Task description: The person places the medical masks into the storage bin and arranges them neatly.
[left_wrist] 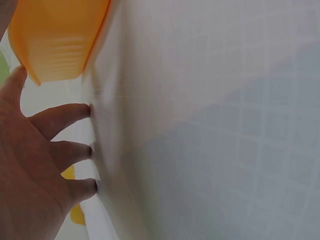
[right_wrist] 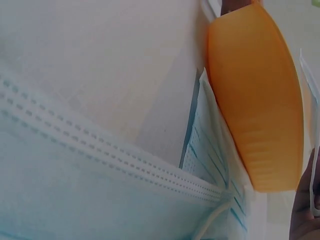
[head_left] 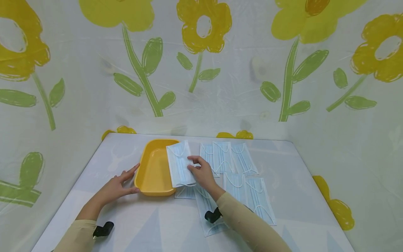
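A light blue pleated face mask (head_left: 180,165) with white ear loops is pinched at its right edge by my right hand (head_left: 203,175). It hangs over the right side of a shallow yellow tray (head_left: 154,171). My left hand (head_left: 114,187), fingers spread, touches the tray's left rim. In the left wrist view that hand (left_wrist: 37,155) has one fingertip at the tray (left_wrist: 55,45) and other fingertips on the table. The right wrist view catches the held mask (right_wrist: 314,120) edge-on and part of my right hand (right_wrist: 305,205) at the right border.
Several more masks lie to the tray's right, some overlapping, such as one mask (head_left: 260,199) at the right. One mask (head_left: 185,192) lies against the tray's near right corner. A pale patterned cloth covers the table (head_left: 141,224). Behind hangs a flower-printed curtain (head_left: 239,98).
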Tool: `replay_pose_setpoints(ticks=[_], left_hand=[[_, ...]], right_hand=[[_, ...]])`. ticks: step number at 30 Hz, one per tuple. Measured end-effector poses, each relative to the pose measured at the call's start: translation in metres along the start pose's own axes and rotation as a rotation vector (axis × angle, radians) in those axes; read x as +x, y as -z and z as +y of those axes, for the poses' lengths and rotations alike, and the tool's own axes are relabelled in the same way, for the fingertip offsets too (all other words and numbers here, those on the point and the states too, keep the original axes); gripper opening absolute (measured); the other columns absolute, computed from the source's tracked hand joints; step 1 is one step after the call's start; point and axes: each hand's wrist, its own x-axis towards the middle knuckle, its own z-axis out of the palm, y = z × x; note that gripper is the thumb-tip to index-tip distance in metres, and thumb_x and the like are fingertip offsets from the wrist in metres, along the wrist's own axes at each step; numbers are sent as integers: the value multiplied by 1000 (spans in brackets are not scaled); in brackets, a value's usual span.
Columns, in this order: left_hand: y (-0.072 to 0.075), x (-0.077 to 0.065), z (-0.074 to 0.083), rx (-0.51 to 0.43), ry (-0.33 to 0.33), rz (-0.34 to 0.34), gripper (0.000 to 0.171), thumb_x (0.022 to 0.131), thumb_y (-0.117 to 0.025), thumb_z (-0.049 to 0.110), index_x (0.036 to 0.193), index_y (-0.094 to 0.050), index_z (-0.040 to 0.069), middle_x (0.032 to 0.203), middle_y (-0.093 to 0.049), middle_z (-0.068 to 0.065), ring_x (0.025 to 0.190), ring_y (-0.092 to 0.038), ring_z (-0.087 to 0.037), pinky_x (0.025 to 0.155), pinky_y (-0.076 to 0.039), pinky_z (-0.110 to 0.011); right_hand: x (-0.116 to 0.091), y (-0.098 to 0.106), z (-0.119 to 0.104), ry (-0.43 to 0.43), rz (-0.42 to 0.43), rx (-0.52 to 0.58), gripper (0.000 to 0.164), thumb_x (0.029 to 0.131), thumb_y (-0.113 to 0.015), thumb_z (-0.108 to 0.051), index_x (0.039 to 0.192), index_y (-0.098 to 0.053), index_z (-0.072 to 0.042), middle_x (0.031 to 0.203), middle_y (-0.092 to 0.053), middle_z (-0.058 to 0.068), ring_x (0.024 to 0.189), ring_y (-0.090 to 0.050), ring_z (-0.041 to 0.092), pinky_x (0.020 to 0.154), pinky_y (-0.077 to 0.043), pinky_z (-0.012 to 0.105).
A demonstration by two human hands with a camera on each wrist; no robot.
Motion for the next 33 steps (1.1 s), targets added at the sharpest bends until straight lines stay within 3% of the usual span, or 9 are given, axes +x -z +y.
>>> replay_pose_setpoints(ticks=[7,23,33], left_hand=[[0,1,-1,-1,-11,5,103,83,-75,60,164,-19,32,163,-30,-18,146,-14,-61,103,-10,-86],[-2,1,-3,14,-13,15,102,83,-75,60,164,-20,30,162,-32,-20,145,-16,-62,102,-13,-86],[-2,0,0,21,-4,10,104,82,-74,62,164,-18,29,161,-32,-21,144,-16,-63,101,-16,-87]], right_hand=[[3,-8,-2,-3,-7,-1,30,96,-70,-12,125,-69,-20,117,-63,0,97,-61,16,85,-58,31],[7,-28,-12,8,-7,9,30,94,-73,-9,122,-70,-18,112,-64,0,98,-59,14,82,-57,25],[6,-35,-22,-14,-15,-13,30,94,-73,-12,122,-71,-21,112,-64,-2,88,-62,13,79,-58,26]])
